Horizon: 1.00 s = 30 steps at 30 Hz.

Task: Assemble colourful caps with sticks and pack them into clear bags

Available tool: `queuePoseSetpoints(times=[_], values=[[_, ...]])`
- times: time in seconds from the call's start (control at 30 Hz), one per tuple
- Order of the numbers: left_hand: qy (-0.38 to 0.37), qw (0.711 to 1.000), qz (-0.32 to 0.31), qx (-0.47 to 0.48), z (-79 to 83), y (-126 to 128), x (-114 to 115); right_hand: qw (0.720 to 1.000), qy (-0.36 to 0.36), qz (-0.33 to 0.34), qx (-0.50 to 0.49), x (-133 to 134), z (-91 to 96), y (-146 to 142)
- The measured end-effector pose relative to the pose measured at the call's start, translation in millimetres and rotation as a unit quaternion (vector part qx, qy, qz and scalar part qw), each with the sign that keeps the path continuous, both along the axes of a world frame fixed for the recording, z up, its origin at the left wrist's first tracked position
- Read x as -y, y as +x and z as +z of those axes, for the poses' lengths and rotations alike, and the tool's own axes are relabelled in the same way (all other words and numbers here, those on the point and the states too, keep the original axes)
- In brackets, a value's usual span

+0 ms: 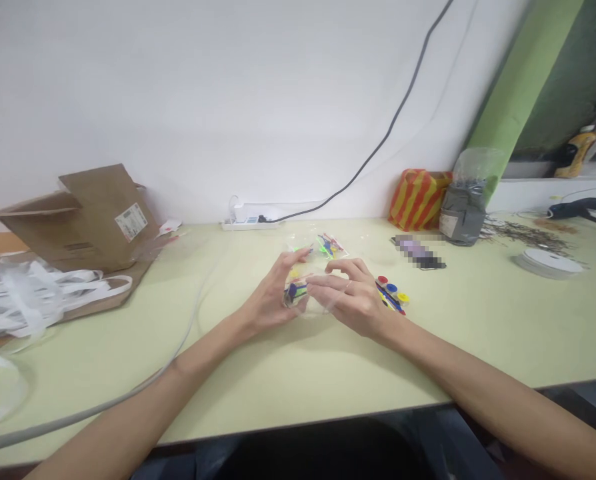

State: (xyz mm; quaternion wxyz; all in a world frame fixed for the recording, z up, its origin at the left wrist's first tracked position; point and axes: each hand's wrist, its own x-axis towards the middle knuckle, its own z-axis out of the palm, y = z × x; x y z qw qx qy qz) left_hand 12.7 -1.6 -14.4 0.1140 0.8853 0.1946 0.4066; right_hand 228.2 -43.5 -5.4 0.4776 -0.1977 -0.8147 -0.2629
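Apparently one bag (295, 292), two hands (272, 288) (357, 297).

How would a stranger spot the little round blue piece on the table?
On the pale green table, look just right of the person's right hand. There, between a red piece and a yellow piece, sits the blue piece, set apart by its colour.
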Motion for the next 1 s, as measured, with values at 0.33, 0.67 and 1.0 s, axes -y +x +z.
queuePoseSetpoints(times=[0.33,0.67,1.0], values=[[0.029,0.997,0.071,-0.014,4.0,-4.5,-4.5,0.99,-0.119,0.065,-0.032,1.3,7.6,-1.6],[-0.007,0.985,0.157,0.07,2.7,-10.3,-12.0,0.978,-0.19,0.053,-0.061,0.0,7.2,1.0],[-0.326,0.876,0.144,0.325,9.1,-14.3,-18.9,0.939,-0.317,-0.012,0.131,-23.5,-11.8,6.5]])
